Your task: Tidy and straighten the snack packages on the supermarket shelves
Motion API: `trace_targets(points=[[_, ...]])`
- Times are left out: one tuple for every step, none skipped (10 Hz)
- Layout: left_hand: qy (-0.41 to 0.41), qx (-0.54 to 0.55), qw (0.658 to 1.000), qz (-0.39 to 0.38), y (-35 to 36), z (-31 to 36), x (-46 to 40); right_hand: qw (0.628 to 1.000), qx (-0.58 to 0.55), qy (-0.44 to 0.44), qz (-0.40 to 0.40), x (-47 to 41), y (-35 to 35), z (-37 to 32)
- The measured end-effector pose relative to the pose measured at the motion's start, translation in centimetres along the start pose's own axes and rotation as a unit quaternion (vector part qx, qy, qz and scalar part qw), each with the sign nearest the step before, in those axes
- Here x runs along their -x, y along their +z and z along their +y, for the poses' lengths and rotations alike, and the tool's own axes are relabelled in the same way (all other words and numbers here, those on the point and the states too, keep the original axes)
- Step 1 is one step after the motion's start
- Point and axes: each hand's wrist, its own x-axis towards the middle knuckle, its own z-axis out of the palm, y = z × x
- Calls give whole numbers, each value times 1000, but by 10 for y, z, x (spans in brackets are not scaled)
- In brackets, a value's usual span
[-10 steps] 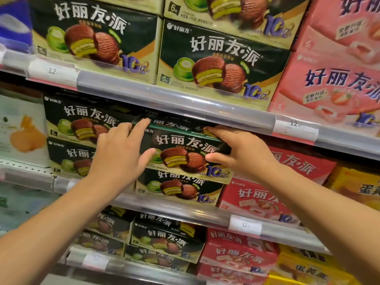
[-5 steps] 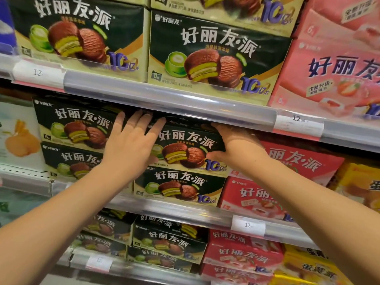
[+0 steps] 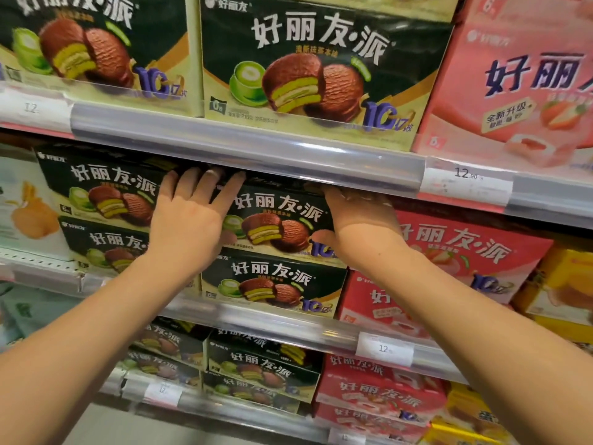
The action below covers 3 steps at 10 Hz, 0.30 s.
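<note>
A dark green pie box (image 3: 276,216) lies on top of a matching box (image 3: 269,285) on the middle shelf. My left hand (image 3: 189,220) presses flat against its left front, fingers straight and spread, their tips up at the box's top edge. My right hand (image 3: 359,220) holds the box's right end, with the thumb on the front face and the fingers reaching over the top, partly hidden under the shelf rail (image 3: 256,146) above.
Two more green boxes (image 3: 106,194) are stacked to the left, red strawberry boxes (image 3: 455,248) to the right. Larger green boxes (image 3: 321,65) and a pink box (image 3: 519,78) fill the shelf above. Yellow boxes (image 3: 564,284) stand far right. More boxes sit on the lower shelf (image 3: 256,364).
The top green box has been pushed back into the shelf and now sits square over the one below. Both hands moved up and inward with it; the view came closer.
</note>
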Motion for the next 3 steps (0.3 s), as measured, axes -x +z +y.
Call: trace_targets(points=[[-2,-11,997,-74,-14,2,-1,998,-24,-11,-59,5,-7,-1],[3,-31,988,-151,-36,3,-12,975,-141,-24,-172,9,-18,4],[-13,-47,966,-253,-66,0,-9,969,-178,-60,-163,34,-34,18]])
